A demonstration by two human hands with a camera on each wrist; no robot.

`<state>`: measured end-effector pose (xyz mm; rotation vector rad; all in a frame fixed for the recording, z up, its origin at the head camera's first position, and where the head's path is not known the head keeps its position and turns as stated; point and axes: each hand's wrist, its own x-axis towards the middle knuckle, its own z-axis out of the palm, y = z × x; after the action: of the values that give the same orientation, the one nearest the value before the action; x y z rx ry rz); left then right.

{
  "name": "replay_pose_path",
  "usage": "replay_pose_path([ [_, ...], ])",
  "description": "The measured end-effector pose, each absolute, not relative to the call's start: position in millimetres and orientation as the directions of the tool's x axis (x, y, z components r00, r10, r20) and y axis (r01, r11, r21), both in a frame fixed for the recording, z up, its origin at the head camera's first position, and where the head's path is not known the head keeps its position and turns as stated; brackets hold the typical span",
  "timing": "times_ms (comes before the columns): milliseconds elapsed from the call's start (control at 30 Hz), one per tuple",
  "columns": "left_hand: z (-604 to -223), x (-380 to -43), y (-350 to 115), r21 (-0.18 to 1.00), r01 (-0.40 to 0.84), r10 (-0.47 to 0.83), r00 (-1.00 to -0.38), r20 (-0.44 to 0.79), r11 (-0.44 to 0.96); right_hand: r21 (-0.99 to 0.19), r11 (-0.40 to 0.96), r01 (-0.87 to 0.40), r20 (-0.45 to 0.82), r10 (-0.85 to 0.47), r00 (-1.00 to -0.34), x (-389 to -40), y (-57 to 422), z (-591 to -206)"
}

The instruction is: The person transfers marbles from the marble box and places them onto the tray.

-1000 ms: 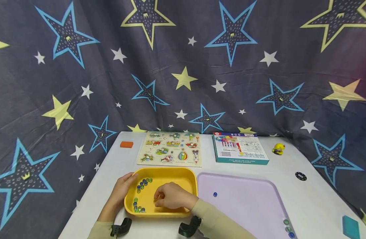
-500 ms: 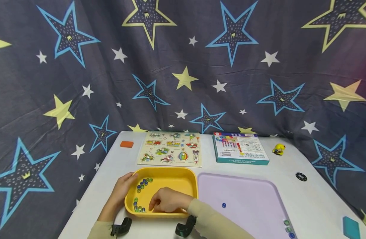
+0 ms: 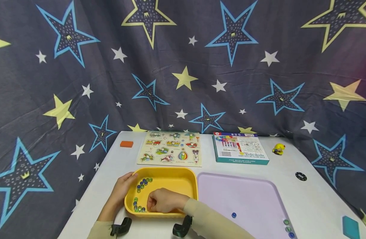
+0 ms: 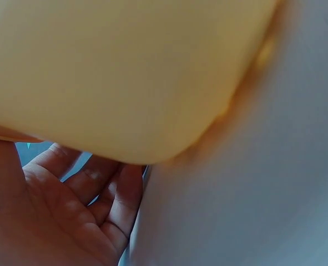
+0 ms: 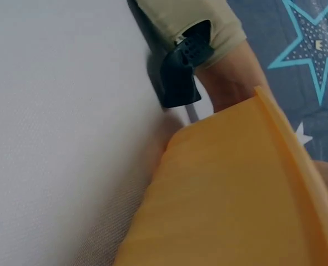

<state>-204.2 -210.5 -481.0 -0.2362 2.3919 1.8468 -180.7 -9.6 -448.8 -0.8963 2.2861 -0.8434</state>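
My left hand grips the left rim of a yellow tray; in the left wrist view its fingers lie below the tray wall. My right hand reaches into the tray with its fingers curled down near the front wall. Right by those fingertips lies a front row of green and blue marbles; I cannot tell whether a marble is between them. Another group of marbles lies at the tray's back left. In the right wrist view the tray's side hides most of the right hand's work.
To the right, a lilac tray holds a lone blue marble and several marbles along its right edge. Behind stand a picture puzzle board, a boxed bead set, an orange block, a yellow duck.
My right hand has lowered and moved left toward the front-left marbles. In the lilac tray the lone blue marble has rolled right and nearer to me. The left hand stays put.
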Motion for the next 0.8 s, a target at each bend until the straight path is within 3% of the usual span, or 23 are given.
replay_pose_path([
  [800,-479.7,-205.4,-207.8,0.941,-0.187,-0.067,-0.982,-0.175,0.281,-0.652,0.629,-0.423,-0.27,-0.714,-0.646,-181.5,-17.4,-451.8],
])
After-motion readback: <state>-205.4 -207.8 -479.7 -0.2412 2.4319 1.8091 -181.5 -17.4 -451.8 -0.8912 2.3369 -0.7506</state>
